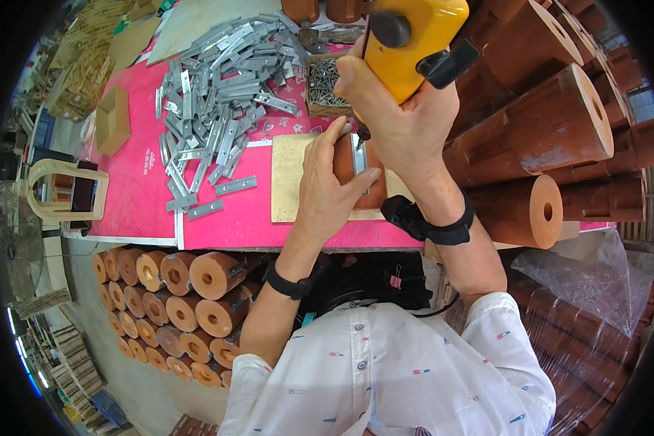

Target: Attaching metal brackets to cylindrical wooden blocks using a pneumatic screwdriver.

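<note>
My right hand (414, 131) is wrapped round a yellow power screwdriver (407, 54) with a black knob and a black clip-like part. Its tip points down onto a grey metal strip (359, 152) with holes. That strip lies along a reddish-brown wooden cylinder (344, 161), which rests on a pale yellow board (285, 182). Holding the cylinder from the left is my left hand (320, 189), fingers along its far side and thumb across the strip's near end. The screw tip and the cylinder's right side are partly hidden by my right hand.
Loose metal strips (225, 87) are heaped at the back left, beside a box of screws (323, 83). Large brown cylinders (530, 123) stack up close on the right. More cylinders (214, 275) sit below the table's left edge. A small cardboard box (113, 122) stands far left.
</note>
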The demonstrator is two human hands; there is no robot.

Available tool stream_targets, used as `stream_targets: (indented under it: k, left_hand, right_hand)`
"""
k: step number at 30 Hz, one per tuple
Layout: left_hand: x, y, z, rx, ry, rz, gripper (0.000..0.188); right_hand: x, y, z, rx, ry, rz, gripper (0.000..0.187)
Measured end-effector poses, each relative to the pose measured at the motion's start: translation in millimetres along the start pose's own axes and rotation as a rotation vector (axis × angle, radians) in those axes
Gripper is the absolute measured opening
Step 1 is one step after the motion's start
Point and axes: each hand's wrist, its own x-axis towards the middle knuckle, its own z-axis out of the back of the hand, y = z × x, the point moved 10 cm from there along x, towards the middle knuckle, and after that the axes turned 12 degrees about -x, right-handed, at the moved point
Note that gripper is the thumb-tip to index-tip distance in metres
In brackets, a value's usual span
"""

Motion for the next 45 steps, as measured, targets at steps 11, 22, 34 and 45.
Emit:
stream_targets:
  k: [11, 22, 34, 45]
  left_hand:
    - [-1.0, 3.6, 1.7, -0.027, -0.013, -0.005, 0.081]
    - [1.5, -0.6, 2.8, 0.006, -0.020, -0.069, 0.080]
    - [76.4, -27.6, 26.4, 0.455, 0.080, -0.228, 0.028]
    - [136.6, 10.3, -2.1, 0.929, 0.126, -0.241, 0.015]
  right_hand:
    - [-6.6, -8.1, -4.0, 0.020, 0.003, -0.123, 0.014]
    - [-9.9, -9.1, -4.9, 0.001, 0.039, -0.064, 0.017]
    - [2.2, -7.4, 33.4, 0.060, -0.127, -0.186, 0.038]
    - [-4.3, 7.9, 57.7, -0.048, -0.150, -0.145, 0.027]
